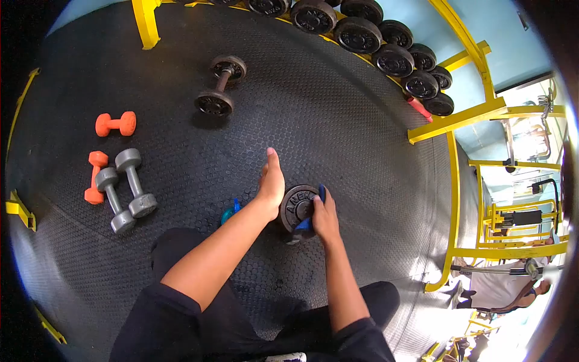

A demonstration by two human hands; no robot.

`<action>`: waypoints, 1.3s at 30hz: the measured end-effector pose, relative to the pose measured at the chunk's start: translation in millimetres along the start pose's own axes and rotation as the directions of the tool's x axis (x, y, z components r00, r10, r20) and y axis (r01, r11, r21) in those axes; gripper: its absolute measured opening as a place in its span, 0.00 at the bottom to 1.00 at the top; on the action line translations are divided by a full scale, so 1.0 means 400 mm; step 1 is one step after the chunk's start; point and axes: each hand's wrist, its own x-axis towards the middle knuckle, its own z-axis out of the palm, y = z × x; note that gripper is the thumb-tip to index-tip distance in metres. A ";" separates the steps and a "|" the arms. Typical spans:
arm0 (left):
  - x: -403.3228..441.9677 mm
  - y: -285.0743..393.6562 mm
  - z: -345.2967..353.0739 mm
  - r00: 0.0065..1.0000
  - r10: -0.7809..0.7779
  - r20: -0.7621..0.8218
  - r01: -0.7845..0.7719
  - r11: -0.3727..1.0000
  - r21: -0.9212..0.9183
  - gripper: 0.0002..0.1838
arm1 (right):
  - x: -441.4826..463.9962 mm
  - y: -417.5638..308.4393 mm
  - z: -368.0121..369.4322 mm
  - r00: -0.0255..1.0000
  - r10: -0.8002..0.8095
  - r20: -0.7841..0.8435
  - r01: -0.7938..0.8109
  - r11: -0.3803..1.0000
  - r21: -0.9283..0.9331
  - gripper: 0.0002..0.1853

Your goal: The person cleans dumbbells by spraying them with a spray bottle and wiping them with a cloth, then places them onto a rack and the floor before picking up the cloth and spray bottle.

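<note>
A black round weight plate [297,208] with raised letters stands tilted over the dark floor in front of my knees. My right hand [325,218] holds a blue cloth [303,225] against the plate's right side. My left hand [271,181] is raised beside the plate's left edge, fingers stretched and thumb up; whether it touches the rim is unclear. Behind my left forearm, a teal object [227,215] with a blue top is partly hidden. What lies beneath the plate is mostly hidden.
On the black rubber floor [338,151] lie a black dumbbell [224,80], orange dumbbells [115,124] and grey dumbbells [135,181]. A yellow rack [458,120] holds several black dumbbells [358,35]. A person [497,286] is at the far right among yellow gym machines.
</note>
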 end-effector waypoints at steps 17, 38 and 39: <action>-0.015 0.055 -0.025 0.928 0.357 -0.110 -0.323 0.915 0.241 0.41 | -0.238 -0.001 -0.123 0.405 -0.318 0.857 0.914 0.152 -0.375 0.16; -0.049 -0.024 -0.066 0.885 -0.246 0.396 -0.313 0.317 0.895 0.15 | -0.096 0.113 -0.249 0.639 0.376 0.671 0.162 0.787 -0.595 0.23; -0.051 -0.029 -0.052 0.891 -0.212 0.401 -0.314 0.352 0.882 0.14 | -0.099 0.117 -0.244 0.641 0.369 0.673 0.154 0.797 -0.583 0.23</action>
